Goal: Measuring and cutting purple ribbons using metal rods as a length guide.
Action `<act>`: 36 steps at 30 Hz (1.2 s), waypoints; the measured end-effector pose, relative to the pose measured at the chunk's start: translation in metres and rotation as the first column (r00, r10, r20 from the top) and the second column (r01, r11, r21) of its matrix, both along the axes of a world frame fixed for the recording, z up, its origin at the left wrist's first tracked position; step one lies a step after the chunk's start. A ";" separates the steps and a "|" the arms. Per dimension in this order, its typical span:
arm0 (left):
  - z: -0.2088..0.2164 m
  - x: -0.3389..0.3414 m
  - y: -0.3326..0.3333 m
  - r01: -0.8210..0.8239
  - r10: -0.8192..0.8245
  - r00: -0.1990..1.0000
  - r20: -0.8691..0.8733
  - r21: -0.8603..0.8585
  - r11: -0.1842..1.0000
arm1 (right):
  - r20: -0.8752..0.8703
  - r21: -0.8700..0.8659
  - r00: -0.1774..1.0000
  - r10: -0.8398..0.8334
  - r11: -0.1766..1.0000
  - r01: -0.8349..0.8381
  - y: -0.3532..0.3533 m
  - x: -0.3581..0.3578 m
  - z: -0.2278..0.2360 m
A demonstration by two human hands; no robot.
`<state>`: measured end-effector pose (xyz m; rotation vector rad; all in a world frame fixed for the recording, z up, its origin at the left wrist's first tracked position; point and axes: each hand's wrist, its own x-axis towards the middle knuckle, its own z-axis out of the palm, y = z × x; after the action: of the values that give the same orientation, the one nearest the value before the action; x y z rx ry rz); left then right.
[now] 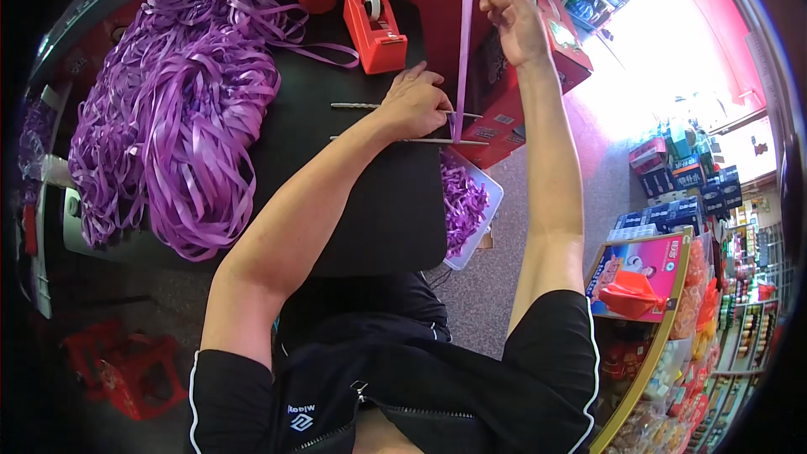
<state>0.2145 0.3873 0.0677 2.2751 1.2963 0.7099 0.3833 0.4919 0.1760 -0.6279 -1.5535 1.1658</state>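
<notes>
Black tabletop (370, 219), and beside it a taut, flat purple ribbon (463, 50).

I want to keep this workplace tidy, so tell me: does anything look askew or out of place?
Nothing looks spilled or damaged. The purple ribbon heap looks untidy: tangled on the left of the black table, straggling toward the red tape dispenser.

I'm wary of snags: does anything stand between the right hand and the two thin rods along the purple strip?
Nothing visible does. The purple strip runs uncrossed from the right hand to the two thin rods. The left hand is at the rods, beside the strip's lower end.
</notes>
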 end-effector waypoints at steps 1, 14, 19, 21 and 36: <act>-0.001 -0.002 0.000 -0.006 0.006 1.000 -0.004 0.007 1.000 | -0.006 -0.086 1.000 0.012 0.996 -0.012 0.013 0.001 -0.016; 0.002 0.001 -0.011 -0.123 0.122 0.992 0.025 0.028 0.992 | 0.195 -0.362 0.980 0.038 0.931 0.036 0.036 0.017 -0.180; 0.003 0.013 -0.011 -0.121 0.114 0.990 0.081 0.079 0.990 | 0.283 -0.212 0.952 0.114 0.976 -0.054 0.007 0.057 -0.291; -0.004 0.006 -0.011 -0.167 0.156 0.981 0.116 0.093 0.982 | 0.278 -0.338 0.959 0.060 0.940 0.039 -0.044 0.043 -0.301; -0.001 0.005 -0.010 -0.096 0.094 0.995 0.021 0.095 0.991 | -0.083 -0.117 0.899 -0.430 0.900 0.420 -0.300 0.039 -0.187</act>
<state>0.2193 0.3776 0.0663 2.2897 1.3987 0.8384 0.4224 0.1919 -0.0114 -0.9043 -1.1934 0.9245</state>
